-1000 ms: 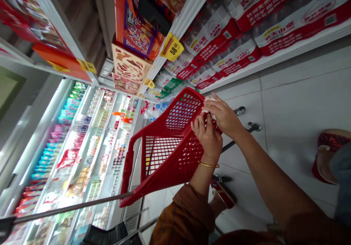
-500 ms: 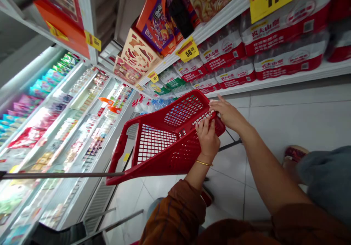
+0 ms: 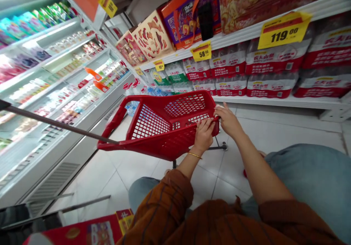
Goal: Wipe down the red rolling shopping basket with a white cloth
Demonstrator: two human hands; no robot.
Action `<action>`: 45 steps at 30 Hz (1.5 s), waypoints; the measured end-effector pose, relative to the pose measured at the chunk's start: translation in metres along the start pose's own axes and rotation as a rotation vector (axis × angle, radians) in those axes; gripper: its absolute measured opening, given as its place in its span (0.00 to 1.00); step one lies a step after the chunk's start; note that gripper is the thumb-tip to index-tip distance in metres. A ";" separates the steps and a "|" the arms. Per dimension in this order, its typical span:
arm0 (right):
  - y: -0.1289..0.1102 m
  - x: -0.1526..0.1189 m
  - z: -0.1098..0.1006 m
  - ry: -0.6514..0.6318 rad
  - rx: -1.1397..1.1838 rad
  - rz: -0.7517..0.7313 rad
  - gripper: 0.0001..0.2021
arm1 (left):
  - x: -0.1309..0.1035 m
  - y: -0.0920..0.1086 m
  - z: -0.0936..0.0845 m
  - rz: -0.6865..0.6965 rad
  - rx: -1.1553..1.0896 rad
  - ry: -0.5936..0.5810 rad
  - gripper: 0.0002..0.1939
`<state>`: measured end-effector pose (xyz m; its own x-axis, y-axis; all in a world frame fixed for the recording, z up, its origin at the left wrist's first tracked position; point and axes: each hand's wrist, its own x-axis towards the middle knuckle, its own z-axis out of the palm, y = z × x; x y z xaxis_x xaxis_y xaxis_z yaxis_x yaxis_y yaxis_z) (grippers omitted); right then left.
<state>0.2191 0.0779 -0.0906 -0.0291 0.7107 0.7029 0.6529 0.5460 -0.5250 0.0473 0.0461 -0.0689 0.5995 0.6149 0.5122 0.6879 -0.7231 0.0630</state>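
Observation:
A red plastic shopping cart (image 3: pixel 161 146) with mesh walls stands in front of me, with nothing visible inside its basket. My left hand (image 3: pixel 204 132), a thin gold bracelet at its wrist, is closed over the near rim by the right-hand end, fingers bent. Beside it, my right hand (image 3: pixel 227 120) grips the end corner of the rim, some fingers raised. A small whitish bit shows at its fingertips; I cannot make out what it is. The cart's handle (image 3: pixel 109 126) points left, away from both hands.
Shelves hold red-wrapped packs of bottled water (image 3: pixel 271 73) below and gift boxes (image 3: pixel 189 16) above, with yellow price tags (image 3: pixel 201 51). A lit refrigerated display (image 3: pixel 55 77) runs along the left. A grey pole (image 3: pixel 63 122) crosses to the cart. A red box (image 3: pixel 82 232) lies lower left.
My view has rotated and shows the cart more level. Both hands stay at the same end of its rim. My denim-covered legs and the red box show more now.

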 end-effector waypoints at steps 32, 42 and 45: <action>-0.074 -0.047 0.026 0.013 -0.074 -0.024 0.18 | -0.054 -0.019 -0.045 -0.030 -0.337 0.186 0.18; -0.069 -0.059 0.037 0.038 0.052 0.017 0.18 | -0.053 -0.009 -0.052 -0.124 -0.286 0.240 0.12; -0.069 -0.062 0.039 0.043 0.069 0.033 0.16 | -0.052 -0.009 -0.051 -0.107 -0.216 0.294 0.09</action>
<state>0.1460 0.0130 -0.1166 0.0255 0.7098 0.7039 0.5996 0.5526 -0.5789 -0.0107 0.0051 -0.0524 0.3648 0.5968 0.7147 0.6191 -0.7288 0.2926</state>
